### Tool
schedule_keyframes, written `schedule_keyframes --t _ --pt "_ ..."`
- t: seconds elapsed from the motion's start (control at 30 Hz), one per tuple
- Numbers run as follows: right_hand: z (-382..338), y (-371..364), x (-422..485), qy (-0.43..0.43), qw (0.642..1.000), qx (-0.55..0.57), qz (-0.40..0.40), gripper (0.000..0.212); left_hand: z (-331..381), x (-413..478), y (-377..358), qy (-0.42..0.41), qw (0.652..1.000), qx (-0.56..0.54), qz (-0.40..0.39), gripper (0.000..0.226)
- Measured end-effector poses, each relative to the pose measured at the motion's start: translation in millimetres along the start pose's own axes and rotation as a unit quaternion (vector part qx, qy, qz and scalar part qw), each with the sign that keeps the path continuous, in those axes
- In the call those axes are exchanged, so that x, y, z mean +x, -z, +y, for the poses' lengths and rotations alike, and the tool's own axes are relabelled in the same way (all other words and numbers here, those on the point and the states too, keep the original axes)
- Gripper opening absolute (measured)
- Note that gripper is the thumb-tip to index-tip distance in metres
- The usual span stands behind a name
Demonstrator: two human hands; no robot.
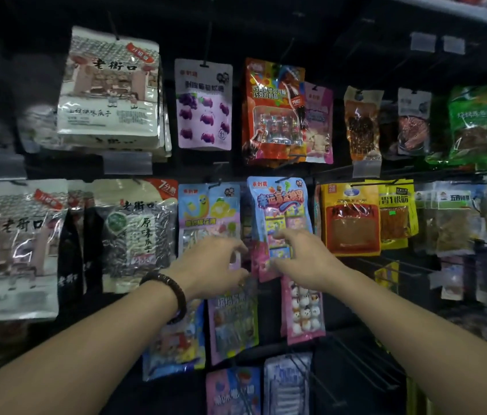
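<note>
Midway up the rack (341, 172), the blue packet (278, 205) hangs from its hook (284, 178), so taking it down looks barely begun. Right hand (305, 259) lays spread fingers on its lower half; left hand (215, 262) curls beside its left edge, grip unclear.

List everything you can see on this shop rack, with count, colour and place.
blue sweet packet: one, blue and pink, middle row centre
seed bags: several, cream, silver and black, left side, two rows
grape sweet packet: one, lilac, top row
cola sweet packet: one, orange-red, top row centre
yellow packets: two, yellow, middle row right
green packet: one, green, top right
snowman packet: one, pink, lower row centre
bare hooks: several, black, lower right
bracelet: one, dark, left wrist
left hand: one, fingers curved, left of the blue sweet packet
right hand: one, fingers touching the blue sweet packet
</note>
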State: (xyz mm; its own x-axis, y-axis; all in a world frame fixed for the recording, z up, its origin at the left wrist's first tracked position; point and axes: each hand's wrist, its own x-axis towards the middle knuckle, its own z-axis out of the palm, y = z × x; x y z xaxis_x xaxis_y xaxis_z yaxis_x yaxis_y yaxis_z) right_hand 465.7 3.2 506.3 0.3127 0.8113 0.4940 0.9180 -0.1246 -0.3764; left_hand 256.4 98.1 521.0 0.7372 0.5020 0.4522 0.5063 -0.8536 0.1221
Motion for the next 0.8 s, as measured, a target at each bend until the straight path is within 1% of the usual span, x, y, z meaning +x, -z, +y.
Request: schedule_keyframes --t 0.1,0.2,0.27,0.3,0.37,0.47,0.57,0.67,0.73,0.8 --pt "-21 -20 -39 0.036 0.999 -0.012 -0.017 0.06 -3 -54 -7 -0.002 0.999 -0.034 -0.002 0.047" --pt "-38 -51 -78 0.07 0.997 -0.024 -0.03 0.05 -21 -114 -27 0.017 0.998 -0.057 -0.019 0.036" --pt "-47 -79 -104 0.071 0.996 0.001 -0.056 0.039 -37 -157 -47 0.04 0.996 -0.07 -0.026 0.035" --pt "-52 -94 -119 0.067 0.995 0.021 -0.077 0.037 -45 -178 -58 0.051 0.995 -0.079 -0.031 0.035" --pt "-59 -130 -148 0.063 0.991 0.06 -0.106 0.037 -57 -222 -83 0.078 0.992 -0.091 -0.046 0.038" --pt "-66 -192 -196 0.043 0.981 0.108 -0.157 0.034 -70 -287 -126 0.126 0.982 -0.104 -0.092 0.045" --pt "-64 -262 -243 0.01 0.968 0.166 -0.19 0.029 -84 -343 -175 0.172 0.968 -0.122 -0.135 0.048" --pt "-48 -330 -296 -0.046 0.946 0.224 -0.229 0.026 -92 -394 -226 0.235 0.943 -0.137 -0.191 0.041" --pt "-33 -374 -338 -0.105 0.931 0.246 -0.246 0.024 -96 -428 -258 0.272 0.929 -0.133 -0.214 0.037" --pt "-13 -413 -383 -0.203 0.914 0.251 -0.244 0.028 -96 -454 -280 0.276 0.921 -0.089 -0.259 0.039"
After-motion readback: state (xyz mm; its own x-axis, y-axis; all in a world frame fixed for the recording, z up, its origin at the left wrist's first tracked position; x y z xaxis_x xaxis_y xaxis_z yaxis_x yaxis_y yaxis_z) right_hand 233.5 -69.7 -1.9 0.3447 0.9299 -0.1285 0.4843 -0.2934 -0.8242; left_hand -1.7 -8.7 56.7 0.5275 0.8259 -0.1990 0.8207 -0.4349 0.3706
